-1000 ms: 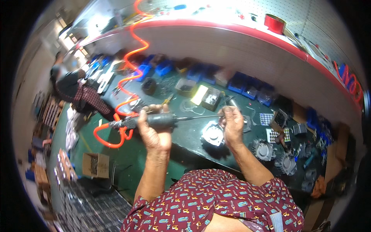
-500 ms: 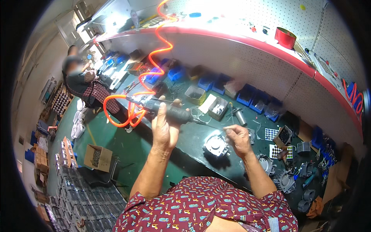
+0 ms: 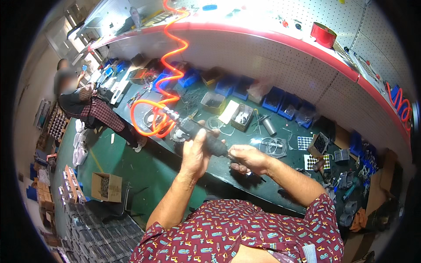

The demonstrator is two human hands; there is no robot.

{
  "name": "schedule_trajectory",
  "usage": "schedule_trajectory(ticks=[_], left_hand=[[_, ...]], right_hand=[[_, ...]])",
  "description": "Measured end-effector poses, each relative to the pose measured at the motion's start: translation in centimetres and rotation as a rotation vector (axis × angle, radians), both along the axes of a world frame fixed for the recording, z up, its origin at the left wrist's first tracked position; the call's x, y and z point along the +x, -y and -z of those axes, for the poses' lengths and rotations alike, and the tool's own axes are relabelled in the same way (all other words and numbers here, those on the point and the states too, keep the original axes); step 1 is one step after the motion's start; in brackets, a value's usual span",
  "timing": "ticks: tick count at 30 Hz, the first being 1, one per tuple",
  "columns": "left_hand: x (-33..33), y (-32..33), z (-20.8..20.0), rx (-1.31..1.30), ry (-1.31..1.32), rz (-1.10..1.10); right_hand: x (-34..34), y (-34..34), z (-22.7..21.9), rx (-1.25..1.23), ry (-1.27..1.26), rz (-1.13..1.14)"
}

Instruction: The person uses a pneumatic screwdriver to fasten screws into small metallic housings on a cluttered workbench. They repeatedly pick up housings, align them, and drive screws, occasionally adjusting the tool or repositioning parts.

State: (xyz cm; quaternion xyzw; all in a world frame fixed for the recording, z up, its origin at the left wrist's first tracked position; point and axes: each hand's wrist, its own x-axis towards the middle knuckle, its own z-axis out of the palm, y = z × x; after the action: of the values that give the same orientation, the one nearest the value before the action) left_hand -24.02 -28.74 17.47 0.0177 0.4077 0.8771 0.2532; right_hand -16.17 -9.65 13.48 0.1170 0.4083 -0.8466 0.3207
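My left hand is wrapped round the dark grip of an air screwdriver, tilted above the front of the bench. An orange coiled air hose runs from its rear end up over the shelf. My right hand is closed round the front end of the tool, fingers pinched near the chuck. A thin dark bit sticks out below those fingers. Its exact hold is partly hidden by the fingers. Behind the tool lies a round metal part.
Blue bins line the back of the green bench, with small boxes of screws before them. A metal cylinder, sticker sheets and a clear coiled tube lie right. A co-worker stands far left. A carton is on the floor.
My right hand has moved left and inward from the bit's far end to the tool's front. The screwdriver now points more downward. The metal housing seen under the bit no longer shows.
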Motion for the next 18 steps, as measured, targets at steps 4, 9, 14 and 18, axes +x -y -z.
schedule_trajectory(ticks=[4, 9, 14, 18], left_hand=[[-1.1, 0.8, 1.4, -0.08, -0.096, 0.126], [-5.5, 3.8, 1.6, -0.079, -0.134, 0.357], [-10.1, 8.3, 1.5, -0.537, -0.476, 0.489], [-11.8, 10.1, 0.6, -0.511, -0.445, 0.495]], right_hand=[[-1.7, 2.6, -0.5, 0.115, -0.023, 0.107], [-3.2, 5.7, -0.2, 0.279, -0.139, 0.325], [-4.1, 8.7, -0.3, 0.464, -0.32, 0.485], [-5.3, 10.1, 0.0, 0.543, -0.341, 0.504]])
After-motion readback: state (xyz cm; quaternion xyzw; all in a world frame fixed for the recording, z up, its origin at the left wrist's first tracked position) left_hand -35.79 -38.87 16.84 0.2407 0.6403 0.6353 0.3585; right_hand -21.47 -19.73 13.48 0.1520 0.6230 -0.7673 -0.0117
